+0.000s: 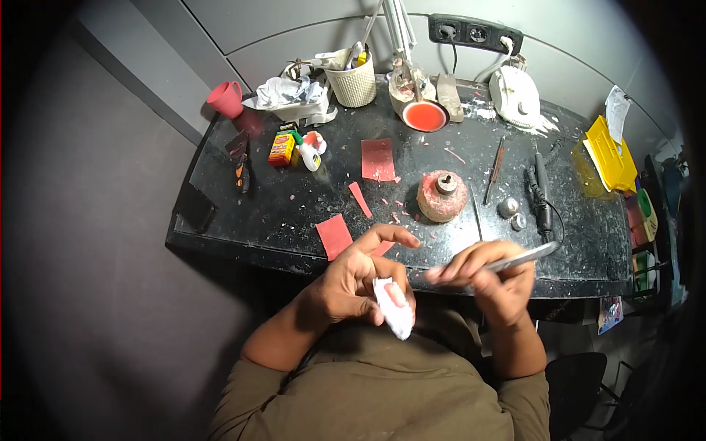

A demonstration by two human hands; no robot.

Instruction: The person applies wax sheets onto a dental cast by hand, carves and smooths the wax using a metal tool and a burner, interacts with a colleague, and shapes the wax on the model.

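My left hand (346, 287) grips a small white plaster cast (399, 321) with a pink wax patch (395, 295) on its upper face. Its index finger sticks out, away from the cast. In my right hand (504, 287) is a slim metal wax knife (533, 254), held like a pen; the grip partly covers it, and its working tip is hard to make out. The two hands are apart, in front of the bench edge. Beyond them stands a squat, wax-spattered spirit burner (442, 202). Pink wax sheets (379, 160) and a wax strip (359, 200) lie nearby.
On the black bench (272, 209) are a utility knife (242, 173), a small bottle (309, 153), a yellow-red box (282, 147) and a pink mug (226, 99). A red round dish (425, 116) stands at the back. A corded handpiece (543, 191) lies right.
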